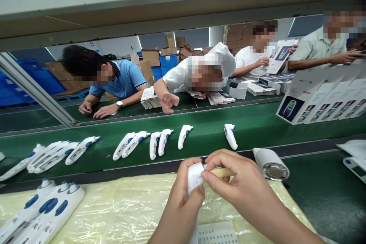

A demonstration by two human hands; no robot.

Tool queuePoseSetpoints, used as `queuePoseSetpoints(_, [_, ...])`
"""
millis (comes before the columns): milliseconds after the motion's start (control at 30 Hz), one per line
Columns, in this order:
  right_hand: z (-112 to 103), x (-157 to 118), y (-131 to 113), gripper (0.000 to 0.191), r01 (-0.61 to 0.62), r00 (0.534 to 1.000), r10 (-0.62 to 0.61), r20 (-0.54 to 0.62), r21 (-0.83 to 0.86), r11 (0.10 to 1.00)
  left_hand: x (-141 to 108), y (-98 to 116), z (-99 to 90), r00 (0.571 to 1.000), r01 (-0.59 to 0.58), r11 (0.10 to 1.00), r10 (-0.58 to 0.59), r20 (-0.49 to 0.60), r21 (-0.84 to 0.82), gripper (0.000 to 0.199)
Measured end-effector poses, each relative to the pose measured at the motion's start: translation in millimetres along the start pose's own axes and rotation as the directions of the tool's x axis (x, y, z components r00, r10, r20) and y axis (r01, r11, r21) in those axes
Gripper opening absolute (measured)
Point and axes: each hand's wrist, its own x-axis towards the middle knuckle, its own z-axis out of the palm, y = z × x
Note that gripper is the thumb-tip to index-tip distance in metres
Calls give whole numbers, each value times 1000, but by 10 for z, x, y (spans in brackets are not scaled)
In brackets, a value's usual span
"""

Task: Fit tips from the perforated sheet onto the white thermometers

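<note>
My left hand (184,194) grips a white ear thermometer (195,177) upright, with its lower end running down behind my palm. My right hand (228,175) pinches a pale wooden stick (222,172) close against the top of that thermometer, and my fingers hide the point where they meet. Several matching white-and-blue thermometers (183,136) lie on the green conveyor belt (206,156) just beyond my hands. More of them (48,206) rest on a yellowish plastic sheet (137,213) to my left. A white roll with a metal core (270,164) lies right of my right hand.
A perforated white tray (217,234) lies below my hands. Across the belt, several co-workers lean over a second belt with papers and small boxes (219,98). Printed product boxes (323,97) stand at right. Blue crates (168,63) and cardboard cartons (150,57) fill the background beneath a grey overhead beam (171,17).
</note>
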Motion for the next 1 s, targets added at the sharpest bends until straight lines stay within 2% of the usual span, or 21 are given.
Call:
queuePoseSetpoints(433, [18, -2, -2, 12, 8, 1000, -9, -7, -21, 1000, -35, 4, 11, 998, 42, 997, -44, -34, -68, 50])
queuePoseSetpoints(700, [15, -8, -34, 13, 0, 1000, 0, 6, -5, 1000, -88, 122, 58, 992, 115, 981, -121, -28, -156, 47])
queuePoseSetpoints(1000, [24, -13, -22, 14, 15, 1000, -15, 2, -13, 1000, -63, 72, 44, 989, 134, 981, -141, -42, -144, 50])
